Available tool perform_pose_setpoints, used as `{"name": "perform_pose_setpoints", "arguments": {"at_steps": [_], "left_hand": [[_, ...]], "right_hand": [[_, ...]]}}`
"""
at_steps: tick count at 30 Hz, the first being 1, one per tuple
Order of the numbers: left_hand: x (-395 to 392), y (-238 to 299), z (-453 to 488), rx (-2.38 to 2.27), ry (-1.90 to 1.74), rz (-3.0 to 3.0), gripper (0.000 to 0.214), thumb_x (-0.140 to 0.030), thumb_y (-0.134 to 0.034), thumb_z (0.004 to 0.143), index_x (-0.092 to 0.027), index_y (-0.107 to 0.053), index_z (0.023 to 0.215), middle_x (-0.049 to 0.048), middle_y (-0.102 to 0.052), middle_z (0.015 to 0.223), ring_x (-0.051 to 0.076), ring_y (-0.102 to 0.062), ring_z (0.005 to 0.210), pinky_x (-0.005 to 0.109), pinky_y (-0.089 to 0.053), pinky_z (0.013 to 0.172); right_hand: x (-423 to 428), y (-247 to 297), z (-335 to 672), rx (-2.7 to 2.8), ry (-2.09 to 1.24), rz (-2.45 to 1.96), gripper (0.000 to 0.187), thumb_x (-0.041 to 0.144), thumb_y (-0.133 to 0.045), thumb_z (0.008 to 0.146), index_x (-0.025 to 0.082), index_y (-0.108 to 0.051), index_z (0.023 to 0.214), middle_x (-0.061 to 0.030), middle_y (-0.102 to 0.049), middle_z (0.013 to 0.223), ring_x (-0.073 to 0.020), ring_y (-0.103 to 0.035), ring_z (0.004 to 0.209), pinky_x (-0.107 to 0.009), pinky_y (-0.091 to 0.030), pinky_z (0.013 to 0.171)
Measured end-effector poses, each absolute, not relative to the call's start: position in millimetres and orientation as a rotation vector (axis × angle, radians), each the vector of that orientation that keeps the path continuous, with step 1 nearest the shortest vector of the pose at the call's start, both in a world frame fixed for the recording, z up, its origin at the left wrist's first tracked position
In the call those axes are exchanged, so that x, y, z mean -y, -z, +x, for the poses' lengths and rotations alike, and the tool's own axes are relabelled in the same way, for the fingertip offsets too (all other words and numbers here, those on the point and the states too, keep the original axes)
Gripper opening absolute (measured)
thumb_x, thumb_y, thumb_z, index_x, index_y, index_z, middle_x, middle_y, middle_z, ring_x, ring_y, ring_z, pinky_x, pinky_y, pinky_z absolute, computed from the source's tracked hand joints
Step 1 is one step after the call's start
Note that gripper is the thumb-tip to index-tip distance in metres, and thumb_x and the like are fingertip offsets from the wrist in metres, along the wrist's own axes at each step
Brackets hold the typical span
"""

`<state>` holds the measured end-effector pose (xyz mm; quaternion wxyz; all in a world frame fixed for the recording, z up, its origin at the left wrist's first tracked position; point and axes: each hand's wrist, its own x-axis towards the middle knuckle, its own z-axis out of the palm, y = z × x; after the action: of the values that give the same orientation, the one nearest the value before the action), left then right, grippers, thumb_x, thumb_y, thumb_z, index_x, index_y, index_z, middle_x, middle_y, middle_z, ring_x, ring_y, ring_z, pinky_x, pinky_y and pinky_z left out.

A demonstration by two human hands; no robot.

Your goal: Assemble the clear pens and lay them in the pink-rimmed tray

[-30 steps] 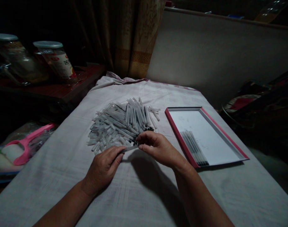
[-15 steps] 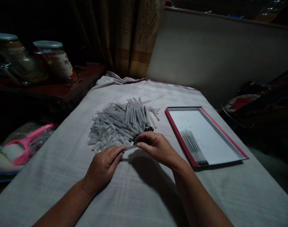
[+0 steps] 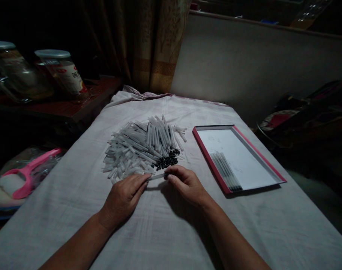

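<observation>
My left hand (image 3: 123, 198) is closed around one end of a translucent pen barrel (image 3: 157, 177), which lies nearly level between my hands. At its right end, the thumb and fingers of my right hand (image 3: 187, 185) pinch a small black pen plug (image 3: 166, 175), mostly hidden by the fingertips. Just beyond my hands is a heap of loose translucent pen barrels (image 3: 128, 146). A cluster of small black plugs (image 3: 168, 160) sits at the heap's near right side. On the right, a shallow red-edged box (image 3: 210, 165) holds a row of barrels with black ends (image 3: 226, 170).
A pale cloth (image 3: 148, 232) covers the table. On the left, a dark wooden surface (image 3: 83, 108) carries a lidded jar (image 3: 65, 75) and a glass jug (image 3: 21, 78). Below it lies a pink-handled item (image 3: 27, 172). A patterned curtain (image 3: 162, 48) hangs behind.
My right hand has drawn back from the plug cluster to the barrel's right end, uncovering more black plugs. My left hand keeps its hold. The whole view has shifted slightly.
</observation>
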<state>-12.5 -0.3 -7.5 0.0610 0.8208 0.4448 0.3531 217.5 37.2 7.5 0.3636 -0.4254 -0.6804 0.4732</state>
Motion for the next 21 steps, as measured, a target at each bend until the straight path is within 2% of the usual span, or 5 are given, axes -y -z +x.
{"name": "perform_pose_setpoints", "arguments": {"at_steps": [4,9,12,15,21], "left_hand": [[0.0,8.3,-12.4,-1.329,-1.022,2.502,0.027,-0.020,-0.052,0.096,-0.020,-0.065,0.119,0.0066,-0.076,0.104,0.018,-0.072,0.094,0.029,-0.059,0.085],[-0.4,7.5,-12.0,-1.316,-1.024,2.515,0.027,-0.019,-0.052,0.096,-0.020,-0.065,0.119,0.0063,-0.076,0.104,0.018,-0.072,0.094,0.028,-0.059,0.084],[-0.3,6.8,-11.9,-1.303,-1.021,2.527,0.027,-0.020,-0.052,0.096,-0.020,-0.065,0.119,0.0061,-0.076,0.103,0.018,-0.072,0.093,0.028,-0.059,0.083],[-0.1,7.2,-11.9,-1.301,-1.005,2.532,0.027,-0.020,-0.052,0.096,-0.020,-0.065,0.120,0.0060,-0.076,0.104,0.018,-0.072,0.093,0.028,-0.058,0.084],[-0.1,9.1,-12.1,-1.303,-1.006,2.534,0.026,-0.020,-0.052,0.096,-0.019,-0.065,0.119,0.0064,-0.075,0.104,0.018,-0.071,0.094,0.029,-0.058,0.085]], "right_hand": [[-30.8,-1.5,214.8,1.907,-0.977,-1.194,0.023,0.031,-0.050,0.091,0.020,-0.063,0.075,-0.0006,-0.064,0.066,-0.0145,-0.058,0.064,-0.025,-0.046,0.062],[-29.2,4.3,215.7,1.924,-0.898,-1.145,0.017,0.028,-0.056,0.088,0.021,-0.064,0.101,-0.0032,-0.070,0.081,-0.0159,-0.062,0.070,-0.027,-0.048,0.067],[-29.9,5.9,216.9,1.910,-0.887,-1.123,0.012,0.026,-0.053,0.088,0.021,-0.064,0.090,-0.0035,-0.069,0.078,-0.0160,-0.062,0.070,-0.027,-0.049,0.067],[-30.0,5.2,217.0,1.918,-0.921,-1.133,0.020,0.029,-0.049,0.092,0.021,-0.061,0.078,-0.0020,-0.065,0.069,-0.0148,-0.060,0.064,-0.026,-0.047,0.063],[-30.4,3.7,218.8,1.861,-0.986,-1.110,0.012,0.028,-0.055,0.087,0.021,-0.062,0.094,-0.0018,-0.067,0.077,-0.0156,-0.062,0.068,-0.026,-0.049,0.065]]}}
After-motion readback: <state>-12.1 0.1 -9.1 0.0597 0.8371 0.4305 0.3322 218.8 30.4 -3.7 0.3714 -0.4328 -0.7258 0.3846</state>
